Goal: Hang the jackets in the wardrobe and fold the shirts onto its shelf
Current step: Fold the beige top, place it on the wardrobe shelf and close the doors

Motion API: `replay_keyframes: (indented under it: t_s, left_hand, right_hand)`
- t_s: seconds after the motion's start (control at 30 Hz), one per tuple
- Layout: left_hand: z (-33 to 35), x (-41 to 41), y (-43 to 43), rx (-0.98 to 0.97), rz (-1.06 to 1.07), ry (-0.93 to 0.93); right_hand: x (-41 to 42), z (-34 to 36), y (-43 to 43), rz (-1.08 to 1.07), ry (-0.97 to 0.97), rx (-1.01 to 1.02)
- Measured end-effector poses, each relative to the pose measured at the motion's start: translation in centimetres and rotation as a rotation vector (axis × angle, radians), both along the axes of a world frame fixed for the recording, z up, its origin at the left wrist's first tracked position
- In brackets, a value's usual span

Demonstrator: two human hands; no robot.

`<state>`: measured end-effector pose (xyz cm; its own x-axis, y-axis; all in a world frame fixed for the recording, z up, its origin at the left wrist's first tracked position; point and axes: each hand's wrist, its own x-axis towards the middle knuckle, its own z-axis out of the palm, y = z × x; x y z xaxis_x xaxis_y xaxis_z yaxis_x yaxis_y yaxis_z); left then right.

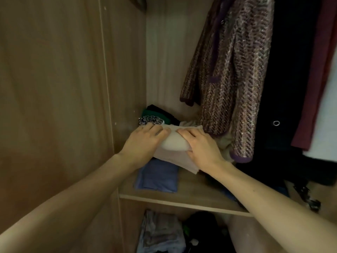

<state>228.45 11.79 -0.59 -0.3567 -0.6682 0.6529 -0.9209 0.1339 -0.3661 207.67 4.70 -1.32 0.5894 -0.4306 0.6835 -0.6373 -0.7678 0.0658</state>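
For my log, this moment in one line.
left hand, right hand hold folded pale pink cloth shirt | beneath: folded blue cloth garment | place: wooden wardrobe shelf

Wooden shelf [182, 198] with a folded blue shirt [156, 178] in front, dark folded clothes [160, 114] behind.
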Motion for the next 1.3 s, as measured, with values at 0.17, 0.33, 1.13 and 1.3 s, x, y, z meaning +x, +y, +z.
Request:
replay_keyframes:
  t_s: [0.17,0.33,1.13,1.3]
  left_hand:
    - [-1.6,3.0,-4.2,0.035,-0.010,0.054]
    - [-3.6,4.7,-8.8,0.093,-0.026,0.056]
    - [-25.7,7.1,-17.2,0.450,-0.111,0.201]
    - [-25.1,7.6,-16.3,0.449,-0.133,0.223]
  right_hand:
    - [3.3,-1.1,-3.9,-0.026,0.015,0.040]
    - [5.2,-4.2,-8.9,-0.094,0.021,0.118]
    - [5.9,-26.3,-17.1,0.082,0.133,0.248]
    - [6.3,-26.4,-16.1,0.013,0.246,0.452]
